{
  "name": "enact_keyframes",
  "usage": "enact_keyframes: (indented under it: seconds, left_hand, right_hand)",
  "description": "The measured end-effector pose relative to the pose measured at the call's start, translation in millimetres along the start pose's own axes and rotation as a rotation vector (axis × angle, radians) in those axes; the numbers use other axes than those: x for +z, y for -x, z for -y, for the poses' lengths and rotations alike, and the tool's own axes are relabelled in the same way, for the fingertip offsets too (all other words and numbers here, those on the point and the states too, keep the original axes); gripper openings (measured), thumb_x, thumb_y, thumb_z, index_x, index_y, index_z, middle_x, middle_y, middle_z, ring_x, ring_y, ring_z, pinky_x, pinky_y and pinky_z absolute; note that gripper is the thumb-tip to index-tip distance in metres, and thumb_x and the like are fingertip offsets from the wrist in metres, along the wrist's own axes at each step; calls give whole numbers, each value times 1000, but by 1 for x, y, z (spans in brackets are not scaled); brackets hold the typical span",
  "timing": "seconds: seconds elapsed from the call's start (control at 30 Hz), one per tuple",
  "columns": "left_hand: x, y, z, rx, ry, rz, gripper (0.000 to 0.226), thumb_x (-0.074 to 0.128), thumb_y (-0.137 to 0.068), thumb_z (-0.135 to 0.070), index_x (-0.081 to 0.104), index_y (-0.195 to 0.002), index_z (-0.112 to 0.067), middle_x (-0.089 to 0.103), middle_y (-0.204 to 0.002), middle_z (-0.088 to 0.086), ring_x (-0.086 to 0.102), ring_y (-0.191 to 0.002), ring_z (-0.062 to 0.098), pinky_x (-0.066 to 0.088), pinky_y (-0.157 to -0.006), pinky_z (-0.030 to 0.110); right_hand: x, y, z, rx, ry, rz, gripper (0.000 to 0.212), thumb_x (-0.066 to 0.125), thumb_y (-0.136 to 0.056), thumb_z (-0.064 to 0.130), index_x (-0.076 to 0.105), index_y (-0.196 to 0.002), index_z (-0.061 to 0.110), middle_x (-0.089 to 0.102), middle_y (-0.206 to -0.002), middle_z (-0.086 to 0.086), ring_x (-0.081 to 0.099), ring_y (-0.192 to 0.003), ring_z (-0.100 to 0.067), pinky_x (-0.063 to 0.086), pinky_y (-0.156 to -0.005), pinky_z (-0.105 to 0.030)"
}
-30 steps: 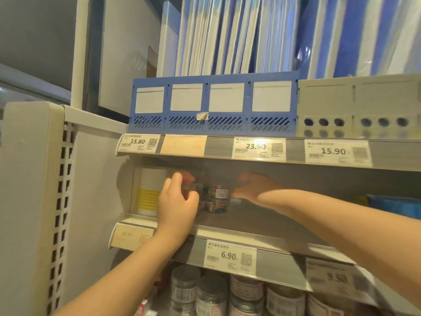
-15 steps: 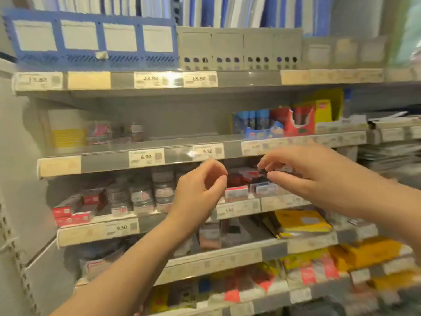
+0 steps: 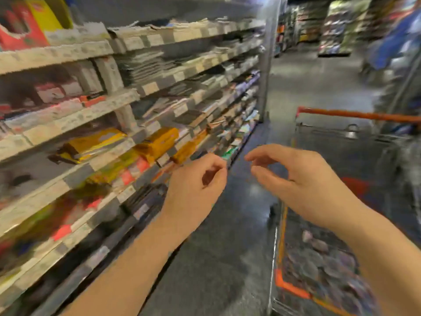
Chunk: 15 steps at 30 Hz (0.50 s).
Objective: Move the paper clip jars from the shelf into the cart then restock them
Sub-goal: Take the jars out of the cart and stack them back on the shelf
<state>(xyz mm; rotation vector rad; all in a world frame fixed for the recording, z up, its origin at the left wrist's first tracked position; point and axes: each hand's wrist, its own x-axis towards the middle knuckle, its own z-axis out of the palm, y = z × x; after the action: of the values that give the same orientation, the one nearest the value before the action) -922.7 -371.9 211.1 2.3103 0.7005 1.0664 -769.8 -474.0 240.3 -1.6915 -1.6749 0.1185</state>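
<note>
Left hand [image 3: 196, 185]: mid-air, near the centre of the view, over the floor [image 3: 227, 258] just right of the shelving. Fingers loosely curled, thumb close to the forefinger. Nothing visible in the grip.

Right hand [image 3: 303, 185]: mid-air, level with the left and just apart from it, over the near left edge of the cart [image 3: 360, 115]. Fingers relaxed and half bent, thumb spread. Holds nothing.

Change: a second ago both hands were reaching deep into the upper shelf, at the small jars standing there. They have since drawn back empty, and the view has swung right, away from that bay and towards the aisle.

Shelf [image 3: 68, 124]: left side, running from near to far. Only its lower tiers show now, with yellow packs [image 3: 157, 142] and flat stock. The jar bay is out of view.

Paper clip jars [image 3: 319, 254]: none in either hand. The cart basket, near right, holds a blurred heap of small rounded items. These are probably the jars, but the blur prevents a firm identification or a count.

Reading: the jars at the shelf look to have been left in place, so restocking appears to be under way. The empty hands heading right suggest another pickup from the cart is next.

Caution: the picture is heavily smeared by motion, so all positions are approximate.
</note>
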Motion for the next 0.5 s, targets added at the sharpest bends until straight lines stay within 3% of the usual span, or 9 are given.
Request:
enact_keyframes:
  seconds: [0.1, 0.27, 0.33, 0.4, 0.5]
  left_hand:
    - [73, -3, -17, 2, 76, 115, 15, 52, -83, -23, 52, -70, -31, 58, -75, -6, 52, -64, 13, 35, -56, 20]
    - [195, -13, -48, -63, 129, 255, 9, 51, -79, -30, 53, -72, -35, 58, -61, -9, 52, -60, -2, 35, -56, 8]
    - [241, -15, -56, -115, 154, 290, 11, 51, -78, -30, 53, -70, -37, 59, -68, -7, 54, -63, 8, 37, -57, 13]
    - [283, -13, -60, -167, 161, 310, 13, 53, -80, -28, 54, -70, -36, 59, -66, -4, 54, -67, 14, 40, -61, 21]
    - [329, -7, -57, -249, 134, 339, 21, 57, -88, -18, 56, -74, -34, 61, -70, -9, 54, -70, 8, 40, -62, 16]
  right_hand:
    - [-24, 47, -59, 179, 28, -105, 18, 57, -87, 26, 64, -103, 29, 61, -85, 22, 53, -70, 15, 36, -66, -2]
    - [-61, 109, -148, 369, 51, -257, 23, 54, -83, 28, 67, -100, 21, 62, -83, 16, 53, -86, 0, 35, -72, -3]
    - [-76, 127, -183, 443, 40, -260, 20, 57, -85, 25, 67, -102, 21, 61, -85, 18, 53, -89, 2, 35, -74, -4]
    - [-86, 144, -217, 508, 26, -231, 18, 58, -89, 20, 66, -105, 21, 64, -90, 16, 54, -84, 5, 39, -73, -10]
    - [-91, 165, -262, 614, -10, -167, 21, 52, -94, 22, 62, -112, 24, 65, -96, 15, 51, -65, 15, 35, -62, -9]
